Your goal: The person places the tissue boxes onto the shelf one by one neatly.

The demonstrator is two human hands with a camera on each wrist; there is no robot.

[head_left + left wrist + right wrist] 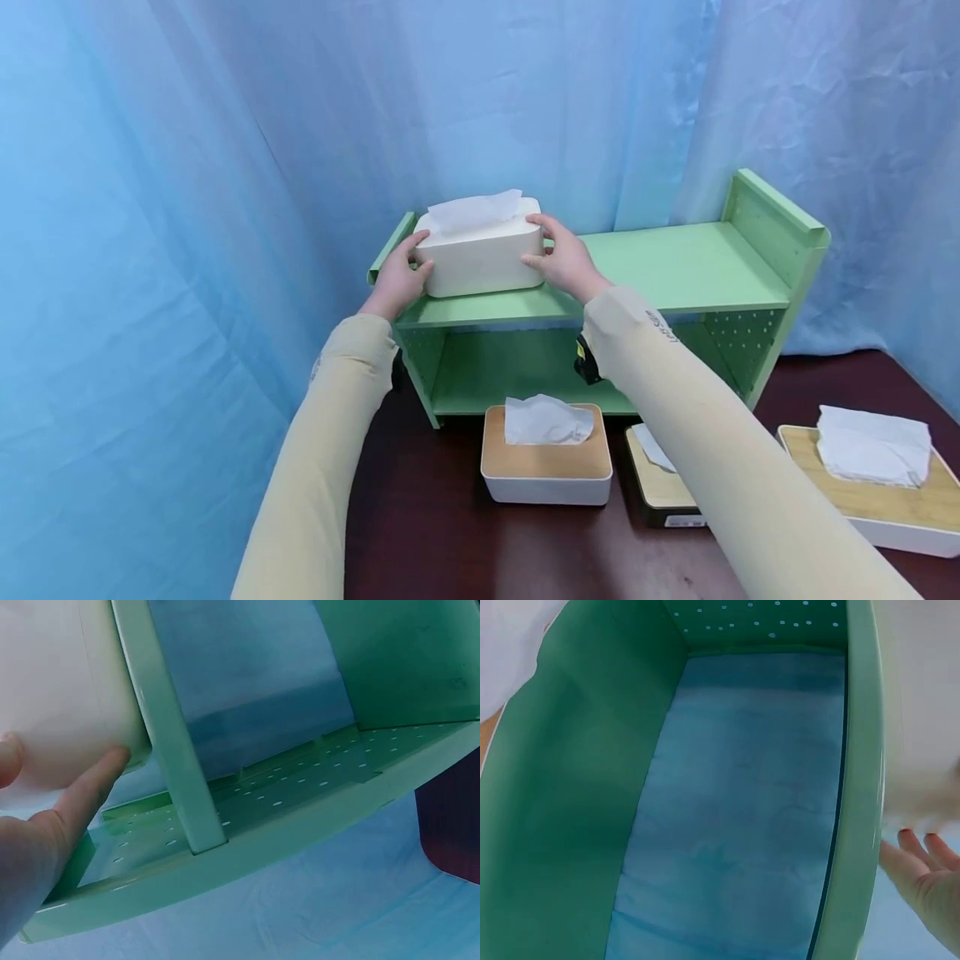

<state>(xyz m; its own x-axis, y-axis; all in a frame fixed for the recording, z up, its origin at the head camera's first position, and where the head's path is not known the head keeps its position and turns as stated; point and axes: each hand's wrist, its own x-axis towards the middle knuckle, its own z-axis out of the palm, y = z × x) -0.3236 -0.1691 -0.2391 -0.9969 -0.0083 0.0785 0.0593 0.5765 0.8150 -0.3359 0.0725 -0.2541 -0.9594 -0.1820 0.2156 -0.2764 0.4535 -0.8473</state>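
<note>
Pale blue curtains (225,125) hung behind a green shelf unit (690,258) on a dark tabletop (420,533). From my remote seat I saw a white tissue box (483,265) at the upper board, toward its left end and just behind its front edge.

I judged that a shove leftward might have trapped the left hand (397,279) against the raised end panel (390,244) close beside it. At the board's front edge, a slack grip or a pull toward the person could have dropped the box onto the wood-topped box (546,492) below. At the right, fingers set high near the rim might have snagged the loose tissue (476,210).

The left arm reached up and forward, nearly straight; finger and thumb were apart, clamped on the box's left end, one at the top edge, the thumb lower on the front. Whether the whole base bore on the board, I could not tell. The right hand (564,257) gripped the right end likewise, thumb on the front face, and the right sleeve (675,400) crossed over a low, dark-sided box (660,492) on the tabletop.
</note>
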